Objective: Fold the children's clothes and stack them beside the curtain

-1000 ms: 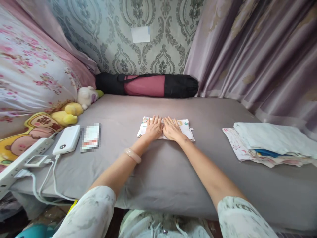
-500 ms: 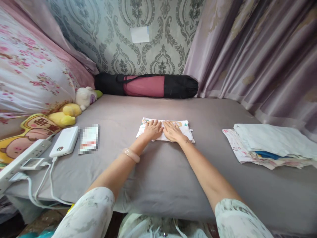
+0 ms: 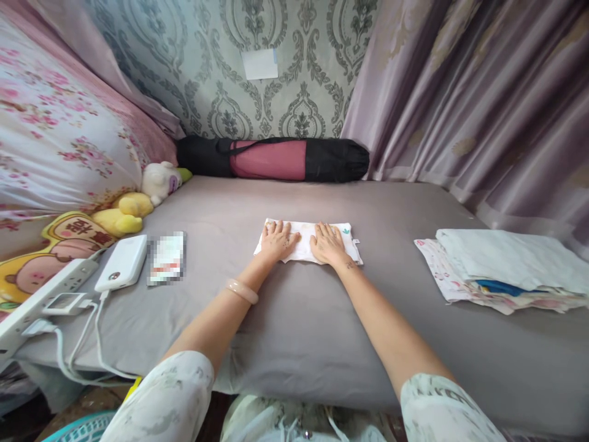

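Observation:
A folded white cloth (image 3: 304, 244) with a coloured print lies flat on the grey sheet (image 3: 304, 325), in the middle of the head view. Resting on its left part is my left hand (image 3: 278, 240), palm down with the fingers spread. My right hand (image 3: 328, 243) presses flat on the right part, fingers stretched out. A strip of cloth shows between the two hands. Part of the print is hidden under the fingers, and a small tag sticks out at the cloth's right edge.
To the right lies a stack of folded cloths (image 3: 510, 261). At the left are a white power bank (image 3: 122, 263), a power strip (image 3: 50, 304) with cables, a blurred packet (image 3: 166, 258) and plush toys (image 3: 122, 215). A long black and red bag (image 3: 269, 159) lies along the wall.
My hands have moved apart on the cloth, the left a little to the left and the right to the right. The cloth stays in place.

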### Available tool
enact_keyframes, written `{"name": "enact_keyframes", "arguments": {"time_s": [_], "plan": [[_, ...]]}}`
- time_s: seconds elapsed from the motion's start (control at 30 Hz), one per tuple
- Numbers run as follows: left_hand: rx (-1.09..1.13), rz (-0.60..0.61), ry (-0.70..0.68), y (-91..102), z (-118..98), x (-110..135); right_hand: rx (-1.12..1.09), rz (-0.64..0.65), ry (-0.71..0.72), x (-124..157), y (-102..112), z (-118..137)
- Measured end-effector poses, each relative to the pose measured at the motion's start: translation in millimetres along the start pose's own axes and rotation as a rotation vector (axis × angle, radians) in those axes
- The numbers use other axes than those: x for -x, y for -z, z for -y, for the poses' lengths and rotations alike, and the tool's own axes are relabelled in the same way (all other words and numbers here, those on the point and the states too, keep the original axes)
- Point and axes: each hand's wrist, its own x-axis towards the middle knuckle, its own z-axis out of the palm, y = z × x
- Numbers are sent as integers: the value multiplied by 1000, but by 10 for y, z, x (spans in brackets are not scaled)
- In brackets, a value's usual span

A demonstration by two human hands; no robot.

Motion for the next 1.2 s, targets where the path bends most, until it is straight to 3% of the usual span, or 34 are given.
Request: {"name": "enact_keyframes", "arguments": {"time_s": [0.13,0.27,0.6,0.7,0.87,1.07,1.2], "plan": [[22,-10,77,-14,107,13,-7,-52,-80,11,-10,-11],[15,18,105,-5,242,24,-24,-22,-168,35,14,-97],[66,135,23,33,564,65,-33,-2,-173,131,4,-540],[49,159,34,93,527,44,-44,7,-160,126,55,-535],[13,17,1,176,350,-29,-56,-90,-111,73,153,-463],[5,125,-3,88,266,-20,-49,-32,-161,31,10,-455],[-10,135,-8,76,278,9,-58,-23,-160,24,-36,-478]]}}
